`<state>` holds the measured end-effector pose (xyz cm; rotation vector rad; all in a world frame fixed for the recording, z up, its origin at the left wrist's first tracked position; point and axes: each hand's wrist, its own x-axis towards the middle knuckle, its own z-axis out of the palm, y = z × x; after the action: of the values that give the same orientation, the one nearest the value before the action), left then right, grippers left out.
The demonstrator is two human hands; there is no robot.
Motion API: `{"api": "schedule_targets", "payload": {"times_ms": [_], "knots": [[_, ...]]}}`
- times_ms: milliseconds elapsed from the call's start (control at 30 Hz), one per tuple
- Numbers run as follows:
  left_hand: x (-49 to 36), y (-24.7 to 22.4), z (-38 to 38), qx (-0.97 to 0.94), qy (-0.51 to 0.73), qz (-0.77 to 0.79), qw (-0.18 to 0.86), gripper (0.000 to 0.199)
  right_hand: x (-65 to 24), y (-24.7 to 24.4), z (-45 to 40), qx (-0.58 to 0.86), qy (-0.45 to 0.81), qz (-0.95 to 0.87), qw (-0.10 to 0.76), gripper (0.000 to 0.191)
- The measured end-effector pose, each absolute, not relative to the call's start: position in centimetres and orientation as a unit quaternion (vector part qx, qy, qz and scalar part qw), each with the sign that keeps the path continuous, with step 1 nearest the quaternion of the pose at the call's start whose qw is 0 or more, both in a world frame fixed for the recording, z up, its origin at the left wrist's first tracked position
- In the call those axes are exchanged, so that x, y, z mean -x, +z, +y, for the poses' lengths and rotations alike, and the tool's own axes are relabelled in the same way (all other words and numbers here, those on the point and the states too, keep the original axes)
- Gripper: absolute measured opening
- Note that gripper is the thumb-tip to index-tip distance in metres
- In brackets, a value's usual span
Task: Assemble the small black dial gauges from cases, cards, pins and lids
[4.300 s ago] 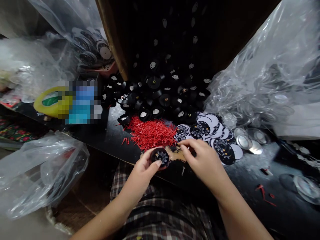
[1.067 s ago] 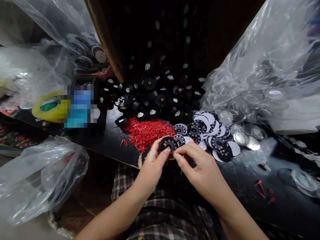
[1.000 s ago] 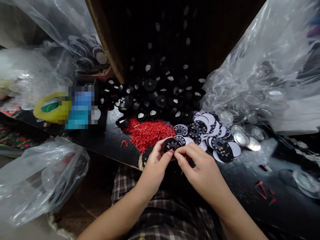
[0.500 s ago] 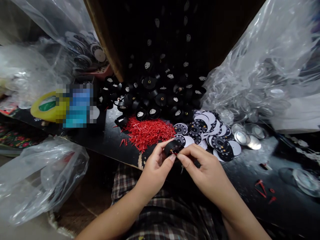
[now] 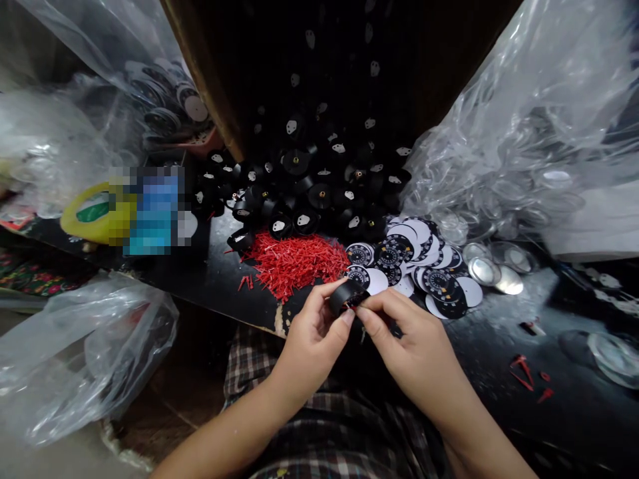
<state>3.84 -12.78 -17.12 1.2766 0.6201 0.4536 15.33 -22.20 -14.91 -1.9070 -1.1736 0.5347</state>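
Note:
My left hand point(image 5: 315, 326) is closed around a black round gauge housing point(image 5: 344, 297), its side wall turned toward me. My right hand point(image 5: 402, 329) pinches at the rim of that housing, where a bit of red, likely a pointer, shows between the fingertips; most of it is hidden. Just beyond the hands lies a heap of red pointers point(image 5: 294, 263). Black-and-white printed dial discs point(image 5: 439, 285) are spread in a loose pile past my right hand. Behind them, many black housings point(image 5: 319, 194) are heaped, several showing white tabs or brass fittings.
Clear plastic bags point(image 5: 504, 146) with transparent round covers bulge at the right. Loose clear covers point(image 5: 483, 271) lie beside the dials, and a few red pieces point(image 5: 522, 372) on the black table point(image 5: 494, 359). At left are a yellow tape roll point(image 5: 94, 229) and another plastic bag point(image 5: 94, 359).
The housing has tilted slightly in my left hand, showing more side wall and less of its face. Both hands stay in nearly the same place, right fingertips still at the rim.

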Motion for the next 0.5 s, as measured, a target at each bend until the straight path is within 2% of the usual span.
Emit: {"api": "schedule_targets", "payload": {"times_ms": [300,400,500], "knots": [[-2.9,-16.8,-13.4,-0.722,0.236,0.324,0.564,0.041,-13.4,-15.1,-22.3,0.769,0.2,-0.432,0.427,0.02],[-2.9,-16.6,-13.0,-0.708,0.215,0.322,0.591,0.037,-13.6,-15.2,-22.4,0.783,0.207,-0.428,0.401,0.022],[-3.3,-16.4,-12.4,-0.617,0.159,0.3,0.709,0.031,-14.5,-15.1,-22.4,0.775,0.187,-0.461,0.39,0.025]]}}
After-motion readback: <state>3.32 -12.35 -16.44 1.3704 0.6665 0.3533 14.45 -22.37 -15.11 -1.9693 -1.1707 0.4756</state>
